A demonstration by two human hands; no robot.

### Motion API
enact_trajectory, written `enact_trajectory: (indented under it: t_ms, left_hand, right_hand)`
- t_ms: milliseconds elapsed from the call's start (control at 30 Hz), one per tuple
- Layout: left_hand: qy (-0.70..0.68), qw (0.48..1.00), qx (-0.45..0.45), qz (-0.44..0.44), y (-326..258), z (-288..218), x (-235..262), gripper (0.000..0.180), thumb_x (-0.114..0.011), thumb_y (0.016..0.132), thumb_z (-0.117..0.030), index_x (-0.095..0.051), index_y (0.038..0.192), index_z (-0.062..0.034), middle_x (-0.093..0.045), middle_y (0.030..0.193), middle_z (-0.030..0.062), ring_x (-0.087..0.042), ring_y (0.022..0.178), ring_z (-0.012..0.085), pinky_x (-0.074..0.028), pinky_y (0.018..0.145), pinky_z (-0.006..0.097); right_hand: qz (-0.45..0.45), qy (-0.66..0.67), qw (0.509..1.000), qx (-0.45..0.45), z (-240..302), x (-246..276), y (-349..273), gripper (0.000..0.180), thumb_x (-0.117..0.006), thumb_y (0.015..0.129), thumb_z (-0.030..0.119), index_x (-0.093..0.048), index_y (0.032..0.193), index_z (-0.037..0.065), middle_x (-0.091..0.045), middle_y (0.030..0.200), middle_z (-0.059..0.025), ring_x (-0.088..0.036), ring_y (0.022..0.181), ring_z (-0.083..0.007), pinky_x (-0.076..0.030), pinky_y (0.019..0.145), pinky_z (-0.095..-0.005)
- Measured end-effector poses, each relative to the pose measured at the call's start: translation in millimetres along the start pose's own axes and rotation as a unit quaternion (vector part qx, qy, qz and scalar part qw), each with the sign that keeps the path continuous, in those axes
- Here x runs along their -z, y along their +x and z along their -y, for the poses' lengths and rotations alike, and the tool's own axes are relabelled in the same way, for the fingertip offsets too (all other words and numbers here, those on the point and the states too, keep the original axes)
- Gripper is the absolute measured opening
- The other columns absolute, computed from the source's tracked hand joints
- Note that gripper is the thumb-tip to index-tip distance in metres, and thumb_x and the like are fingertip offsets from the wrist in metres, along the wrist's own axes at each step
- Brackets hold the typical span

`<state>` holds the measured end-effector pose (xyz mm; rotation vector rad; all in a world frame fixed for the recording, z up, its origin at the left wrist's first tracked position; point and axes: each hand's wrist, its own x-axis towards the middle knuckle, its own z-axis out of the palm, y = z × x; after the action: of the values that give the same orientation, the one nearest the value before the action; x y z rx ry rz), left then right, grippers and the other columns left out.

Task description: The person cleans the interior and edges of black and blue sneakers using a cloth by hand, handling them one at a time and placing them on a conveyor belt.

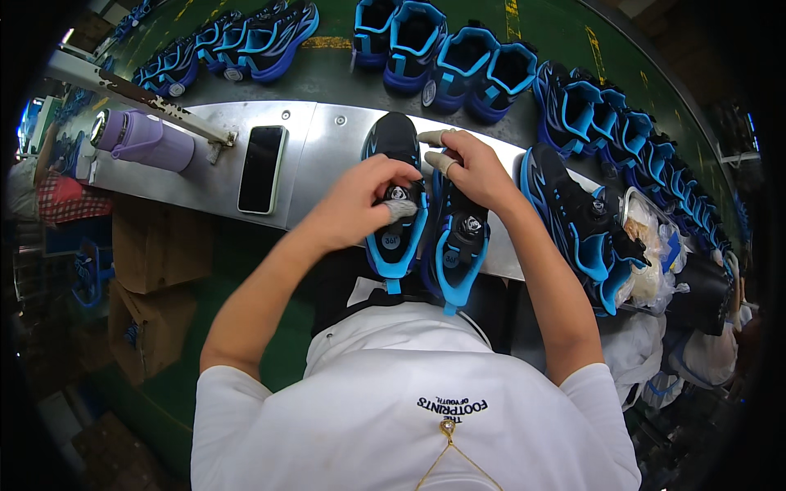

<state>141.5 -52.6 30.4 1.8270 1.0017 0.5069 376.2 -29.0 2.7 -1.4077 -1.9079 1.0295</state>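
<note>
Two black-and-blue sneakers stand side by side before me at the metal ledge, heels toward me. My left hand [364, 200] is on the left sneaker [393, 237], its thumb and curled fingers closed around the area of the dial on its tongue. Over the toe end of the right sneaker [463, 237] is my right hand [475, 168], its thumb and forefinger stretched out and apart, with nothing visible between them. Whether it touches the sneaker I cannot tell. Pale finger cots cover my left thumb and some fingertips of my right hand.
A phone [263, 169] lies on the metal ledge [315, 196], left of the sneakers. Farther left, a purple bottle [155, 139] rests near a metal post [151, 102]. More sneakers [413, 45] line the green surface beyond. Another pair [565, 204] and a plastic-wrapped tray [651, 254] sit at right.
</note>
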Motion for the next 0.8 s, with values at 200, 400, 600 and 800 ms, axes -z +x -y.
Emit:
enact_trajectory:
  t_ms: [200,400,600,800]
  left_hand:
    - [0.112,0.988,-0.042,-0.093,-7,-6,-18,0.045,-0.073,0.080,-0.009,-0.060,0.123,-0.0064,-0.059,0.102,0.0013,-0.051,0.089,0.0122,-0.044,0.080,0.027]
    - [-0.047,0.998,-0.027,0.020,-4,7,0,0.044,-0.073,0.081,-0.010,-0.060,0.122,-0.0063,-0.057,0.109,0.0053,-0.052,0.092,0.0179,-0.045,0.083,0.029]
    - [0.102,0.988,0.008,-0.117,-5,2,-23,0.044,-0.076,0.080,-0.017,-0.060,0.120,-0.0058,-0.059,0.108,0.0069,-0.054,0.101,0.0209,-0.045,0.087,0.032]
    - [-0.048,0.995,-0.090,0.019,-4,19,-5,0.050,-0.077,0.080,-0.017,-0.059,0.126,-0.0079,-0.063,0.106,0.0036,-0.054,0.097,0.0168,-0.043,0.087,0.030]
  right_hand:
    - [0.014,-0.022,1.000,-0.013,-3,-3,2,0.031,-0.066,0.091,0.013,-0.066,0.120,0.004,-0.063,0.099,-0.0102,-0.056,0.077,-0.0147,-0.047,0.075,-0.0283]
    - [-0.002,-0.022,1.000,-0.002,-6,-8,5,0.031,-0.067,0.087,0.020,-0.069,0.115,0.007,-0.066,0.098,-0.0141,-0.062,0.080,-0.0259,-0.049,0.078,-0.0359]
    - [0.006,-0.040,0.999,0.011,-6,-8,7,0.031,-0.067,0.087,0.020,-0.069,0.116,0.007,-0.066,0.100,-0.0145,-0.063,0.082,-0.0257,-0.050,0.079,-0.0354]
    - [0.014,-0.023,0.999,-0.037,2,-3,4,0.030,-0.067,0.088,0.016,-0.069,0.116,0.005,-0.068,0.105,-0.0140,-0.064,0.084,-0.0236,-0.050,0.080,-0.0334]
